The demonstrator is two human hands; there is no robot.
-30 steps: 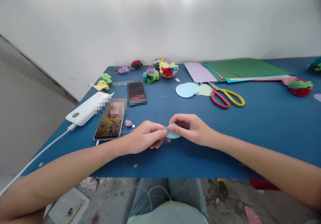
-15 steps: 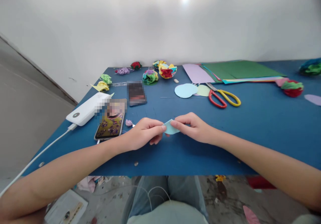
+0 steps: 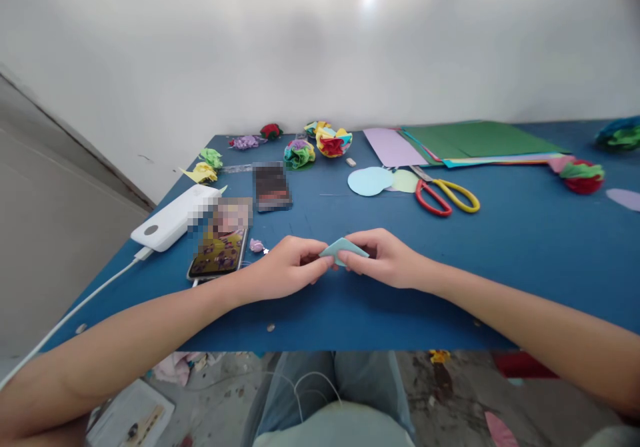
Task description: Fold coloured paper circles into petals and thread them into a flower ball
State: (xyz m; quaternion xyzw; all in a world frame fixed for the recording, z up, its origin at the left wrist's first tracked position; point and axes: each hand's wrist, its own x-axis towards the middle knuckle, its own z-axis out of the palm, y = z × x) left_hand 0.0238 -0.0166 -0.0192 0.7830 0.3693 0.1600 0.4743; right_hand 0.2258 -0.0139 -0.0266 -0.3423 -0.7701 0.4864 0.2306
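Note:
A small folded piece of light blue paper (image 3: 344,245) is pinched between both hands above the front part of the blue table. My left hand (image 3: 293,267) grips its left corner, thumb in front and fingers partly hidden behind. On the other side my right hand (image 3: 385,257) is closed on it, with the thumb pressed across its face. Beyond the hands lie light blue paper circles (image 3: 369,181), a pale green paper circle (image 3: 405,181) and scissors (image 3: 447,197) with one red and one yellow handle.
Left of the hands are a phone (image 3: 219,247), a white power bank (image 3: 175,217) with a cable, and a dark, blurred flat object (image 3: 271,187). Crumpled paper flowers (image 3: 334,143) stand along the back. Coloured paper sheets (image 3: 493,139) are stacked at the back right.
Both thumbs have shifted on the blue paper, the right one further in across its face. The paper has turned, so its pointed top and right corner show more.

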